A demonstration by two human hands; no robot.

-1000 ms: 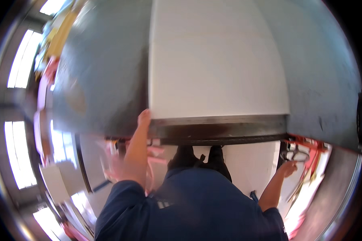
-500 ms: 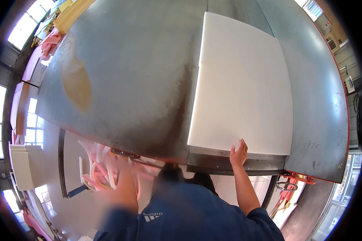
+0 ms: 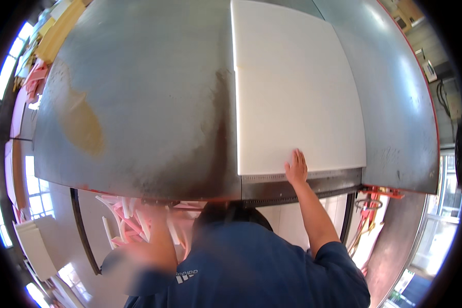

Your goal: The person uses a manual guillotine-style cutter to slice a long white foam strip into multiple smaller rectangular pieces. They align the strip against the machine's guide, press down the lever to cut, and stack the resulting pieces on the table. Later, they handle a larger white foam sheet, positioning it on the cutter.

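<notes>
A large white foam-like sheet (image 3: 297, 92) lies flat on a grey metal table (image 3: 154, 92), right of its middle. My right hand (image 3: 297, 167) rests on the sheet close to its front edge, fingers stretched out and thumb apart, gripping nothing. Just in front of that edge runs a dark metal strip (image 3: 313, 186) with a ruler-like scale and a toothed front border. My left hand (image 3: 156, 210) is low at the table's front edge, left of my body. Motion smears its fingers, and whether it holds anything does not show.
Pink and white foam offcuts (image 3: 131, 218) are heaped below the table's front edge, near my left arm. A red metal fitting (image 3: 380, 192) with a ring juts out at the front right. White boards (image 3: 33, 246) stand at the far left.
The view has shifted, so the table and sheet appear higher and farther left. My right hand remains at the sheet's front edge. My left hand stays blurred near the table edge.
</notes>
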